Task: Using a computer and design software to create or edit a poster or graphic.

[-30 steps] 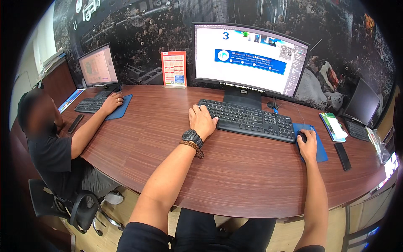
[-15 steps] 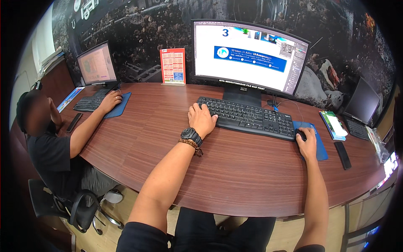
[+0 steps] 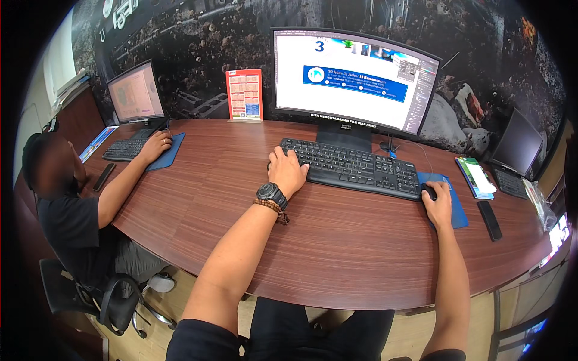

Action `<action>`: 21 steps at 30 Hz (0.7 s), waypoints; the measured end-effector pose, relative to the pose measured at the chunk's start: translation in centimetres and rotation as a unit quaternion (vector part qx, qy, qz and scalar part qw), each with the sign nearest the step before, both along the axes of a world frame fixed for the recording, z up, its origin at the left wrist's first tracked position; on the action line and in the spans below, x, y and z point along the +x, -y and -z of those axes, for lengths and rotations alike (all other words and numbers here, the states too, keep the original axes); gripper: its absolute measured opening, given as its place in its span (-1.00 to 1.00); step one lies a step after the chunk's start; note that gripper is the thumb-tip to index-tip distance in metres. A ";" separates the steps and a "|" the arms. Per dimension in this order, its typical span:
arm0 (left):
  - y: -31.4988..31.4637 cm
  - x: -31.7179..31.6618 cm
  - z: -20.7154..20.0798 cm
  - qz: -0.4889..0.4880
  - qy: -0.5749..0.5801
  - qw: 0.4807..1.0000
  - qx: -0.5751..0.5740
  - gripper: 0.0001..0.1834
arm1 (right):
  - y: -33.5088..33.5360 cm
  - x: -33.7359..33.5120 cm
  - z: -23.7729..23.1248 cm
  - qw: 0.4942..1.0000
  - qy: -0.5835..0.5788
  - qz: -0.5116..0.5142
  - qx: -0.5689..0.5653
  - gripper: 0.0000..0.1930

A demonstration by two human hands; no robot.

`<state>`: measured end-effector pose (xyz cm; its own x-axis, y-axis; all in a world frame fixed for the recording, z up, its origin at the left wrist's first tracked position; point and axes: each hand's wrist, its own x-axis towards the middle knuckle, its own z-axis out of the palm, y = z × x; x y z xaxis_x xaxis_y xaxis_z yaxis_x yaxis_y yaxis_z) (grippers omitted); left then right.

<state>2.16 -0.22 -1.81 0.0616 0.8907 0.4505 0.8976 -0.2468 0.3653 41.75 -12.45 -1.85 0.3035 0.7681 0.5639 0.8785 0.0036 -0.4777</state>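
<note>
My left hand (image 3: 288, 171) rests palm down on the left end of a black keyboard (image 3: 355, 168), its fingers spread over the keys. A black watch and a beaded bracelet circle that wrist. Over at the keyboard's right end, my right hand (image 3: 440, 207) is curled around a black computer mouse (image 3: 428, 191), part of which the fingers hide. The mouse sits on a blue mouse pad (image 3: 459, 212). Behind the keyboard stands a curved monitor (image 3: 319, 99), showing a blue banner design on a white page with tool panels at the right.
A person (image 3: 69, 210) sits at the left of the brown desk (image 3: 355, 253), a hand near another keyboard (image 3: 125, 149) and monitor (image 3: 135, 93). A red desk calendar (image 3: 245, 96) stands between the monitors. Booklets (image 3: 475, 177), a phone (image 3: 489, 221) and a dark laptop (image 3: 519, 143) lie right.
The whole view has shifted very slightly to the left. Both hands keep their places on the keyboard and mouse, and the banner on the screen looks the same.
</note>
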 end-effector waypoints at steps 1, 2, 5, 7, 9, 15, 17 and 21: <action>0.0 0.0 0.0 0.000 -0.002 1.000 -0.003 -0.43 | 0.0 0.0 0.0 1.000 -0.001 0.000 0.002 -0.68; 0.0 0.0 0.0 0.001 -0.002 1.000 -0.003 -0.43 | 0.0 -0.1 0.0 1.000 -0.001 -0.001 0.005 -0.68; -0.2 0.0 0.3 0.003 -0.001 1.000 -0.007 -0.42 | 0.0 0.1 0.1 1.000 0.001 -0.001 0.007 -0.68; -0.5 -0.1 0.8 -0.003 -0.032 0.999 0.032 -0.41 | -0.1 0.1 0.1 1.000 0.004 -0.004 0.009 -0.68; -0.6 -0.1 0.9 -0.003 -0.032 0.999 0.027 -0.41 | -0.1 0.2 0.1 1.000 0.006 -0.006 0.012 -0.68; -0.8 -0.1 1.1 0.006 -0.013 1.000 0.026 -0.40 | -0.1 0.2 0.2 1.000 0.005 -0.009 0.018 -0.67; -0.7 0.0 1.0 0.008 0.001 1.000 0.028 -0.40 | -0.1 0.2 0.1 1.000 0.002 -0.003 0.015 -0.67; -0.5 0.1 0.7 0.004 -0.003 1.000 0.012 -0.39 | -0.1 0.2 0.2 1.000 0.004 -0.008 0.020 -0.68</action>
<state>2.29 0.24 -2.47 0.0713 0.8791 0.4714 0.8975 -0.2628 0.3542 41.99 -12.35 -2.03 0.2875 0.7494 0.5964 0.8819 0.0357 -0.4701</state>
